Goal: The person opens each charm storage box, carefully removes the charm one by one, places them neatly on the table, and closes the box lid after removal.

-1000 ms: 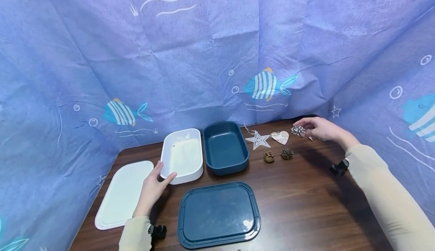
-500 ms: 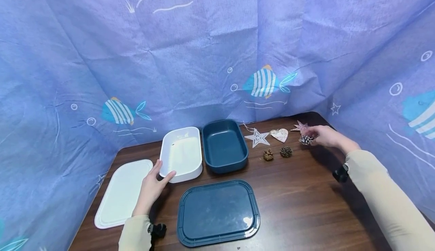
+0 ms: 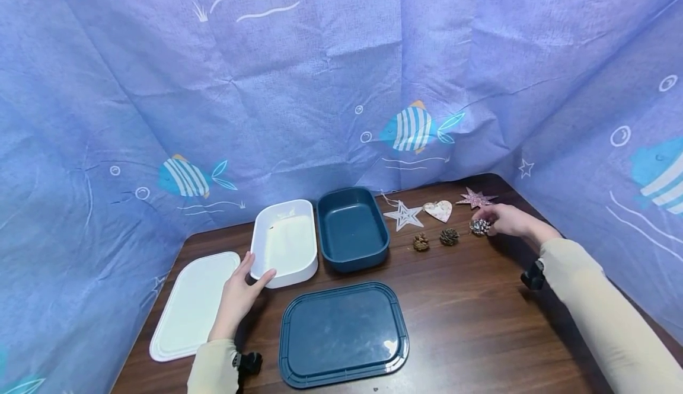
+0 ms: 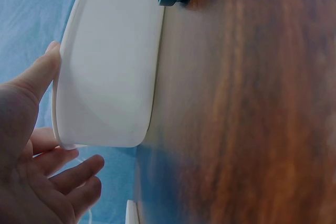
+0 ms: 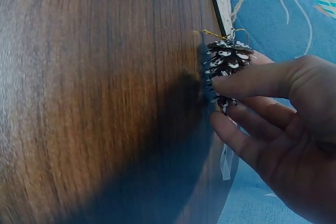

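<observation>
My right hand (image 3: 509,221) pinches a white-tipped pine cone (image 3: 479,227) at the table's far right. In the right wrist view, the thumb lies across the scales of the cone (image 5: 224,61), which has a gold thread loop at its top. My left hand (image 3: 238,296) touches the near left corner of a white box (image 3: 292,278), thumb at the near rim and index finger at the left rim. Its other fingers are loosely bent beneath the rim in the left wrist view. Beside the held cone are a dark pine cone (image 3: 449,237) and a brown pine cone (image 3: 421,242).
A navy box (image 3: 353,263) stands beside the white one. A navy lid (image 3: 344,335) and a white lid (image 3: 194,305) lie nearer. Along the back are a white star (image 3: 404,215), a heart (image 3: 439,211) and a pink glitter star (image 3: 475,197). A fish-print curtain (image 3: 320,86) hangs behind.
My right hand has brought the white-tipped pine cone nearer and slightly right, down beside the other cones, uncovering the pink star. The left hand has stayed at the white box.
</observation>
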{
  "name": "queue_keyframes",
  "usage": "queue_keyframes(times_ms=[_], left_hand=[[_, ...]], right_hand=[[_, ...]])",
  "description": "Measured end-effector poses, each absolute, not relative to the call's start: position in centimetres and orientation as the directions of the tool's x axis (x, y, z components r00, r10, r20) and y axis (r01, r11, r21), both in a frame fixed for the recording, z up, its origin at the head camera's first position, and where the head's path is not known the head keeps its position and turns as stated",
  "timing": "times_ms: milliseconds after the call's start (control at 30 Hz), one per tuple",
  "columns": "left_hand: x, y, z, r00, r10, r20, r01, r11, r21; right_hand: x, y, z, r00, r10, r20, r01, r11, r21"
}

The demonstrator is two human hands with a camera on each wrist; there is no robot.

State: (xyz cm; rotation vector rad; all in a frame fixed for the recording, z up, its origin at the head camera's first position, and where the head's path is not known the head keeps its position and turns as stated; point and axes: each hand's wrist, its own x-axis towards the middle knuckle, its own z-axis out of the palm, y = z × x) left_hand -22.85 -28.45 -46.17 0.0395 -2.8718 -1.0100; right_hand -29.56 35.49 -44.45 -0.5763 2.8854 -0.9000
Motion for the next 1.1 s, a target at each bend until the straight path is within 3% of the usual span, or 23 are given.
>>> queue_keyframes(times_ms=[467, 700, 1100], left_hand=[[-22.8, -28.4, -46.1, -0.995, -0.058, 0.077, 0.002, 0.787, 0.617], [-22.9, -28.4, -46.1, -0.995, -0.058, 0.079, 0.003, 0.788, 0.615], [-22.8, -28.4, -46.3, -0.995, -0.058, 0.077, 0.005, 0.770, 0.638]], right_hand=[[-29.7, 35.7, -44.9, -0.931, -0.365, 0.011, -0.282, 0.698, -0.659], [-30.2, 36.5, -45.6, -0.916, -0.393, 0.083, -0.340, 0.650, -0.679], [-29.6, 35.8, -45.2, -0.943, -0.331, 0.014, -0.261, 0.716, -0.647]])
